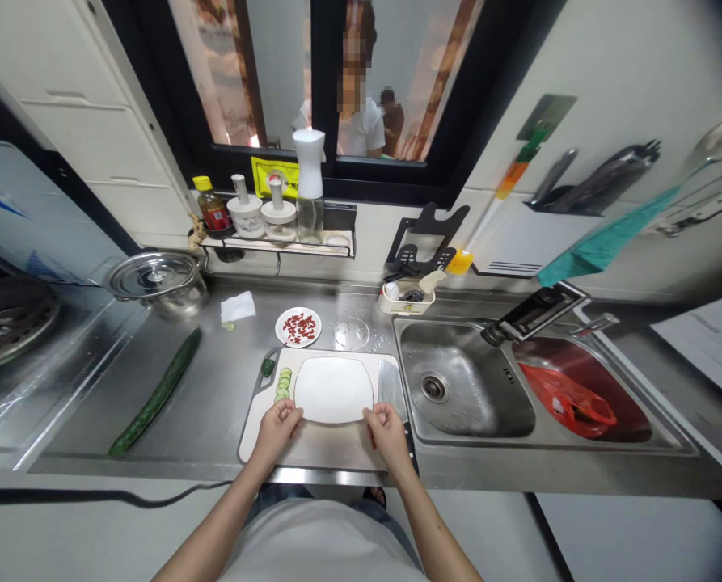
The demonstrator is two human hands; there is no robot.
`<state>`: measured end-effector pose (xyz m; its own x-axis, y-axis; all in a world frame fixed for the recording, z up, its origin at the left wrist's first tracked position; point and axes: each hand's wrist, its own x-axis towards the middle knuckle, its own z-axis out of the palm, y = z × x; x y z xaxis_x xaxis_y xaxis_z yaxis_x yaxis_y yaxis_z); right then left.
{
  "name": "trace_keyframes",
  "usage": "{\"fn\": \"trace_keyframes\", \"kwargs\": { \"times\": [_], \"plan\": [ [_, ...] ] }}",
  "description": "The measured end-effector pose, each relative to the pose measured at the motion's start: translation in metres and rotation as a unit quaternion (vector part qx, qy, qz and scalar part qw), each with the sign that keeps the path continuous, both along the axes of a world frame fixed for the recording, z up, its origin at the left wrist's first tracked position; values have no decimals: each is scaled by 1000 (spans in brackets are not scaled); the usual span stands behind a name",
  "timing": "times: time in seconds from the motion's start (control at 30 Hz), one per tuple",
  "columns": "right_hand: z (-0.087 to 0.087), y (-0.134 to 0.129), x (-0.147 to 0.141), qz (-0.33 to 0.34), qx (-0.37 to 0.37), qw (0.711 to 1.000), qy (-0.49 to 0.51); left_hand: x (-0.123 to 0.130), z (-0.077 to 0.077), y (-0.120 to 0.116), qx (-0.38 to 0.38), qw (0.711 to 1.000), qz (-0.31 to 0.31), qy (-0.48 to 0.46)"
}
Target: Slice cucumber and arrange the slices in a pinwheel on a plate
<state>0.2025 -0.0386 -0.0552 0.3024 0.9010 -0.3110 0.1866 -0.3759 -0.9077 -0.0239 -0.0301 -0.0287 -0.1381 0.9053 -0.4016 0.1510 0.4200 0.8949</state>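
A white plate (334,390) with a thin dark rim is over the cutting board (330,449). My left hand (279,427) pinches its near left corner, and my right hand (386,432) pinches the near right corner. Left of the plate, several cucumber slices (284,383) lie in an overlapping row on the board. A cucumber end piece (268,367) sits at the board's upper left corner. On the right side lies a knife (390,383), its blade partly behind the plate and my right hand. Whether the plate touches the board, I cannot tell.
A whole cucumber (158,394) lies left on the steel counter. Behind the board stands a small plate of chopped red pieces (298,326). A lidded pot (158,283) is at back left. The sink (466,388) is at right, with a red bag (570,400) in its second basin.
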Motion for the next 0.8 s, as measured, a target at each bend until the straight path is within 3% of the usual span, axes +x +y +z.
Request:
{"fn": "trace_keyframes", "kwargs": {
  "times": [0.27,0.8],
  "plan": [
    [-13,-16,-7,1,-2,1000,-2,-3,-33,-14,-15,998,17,-57],
    [-33,-21,-6,15,-52,992,-116,-4,-63,-21,-29,999,3,-34]
  ]
}}
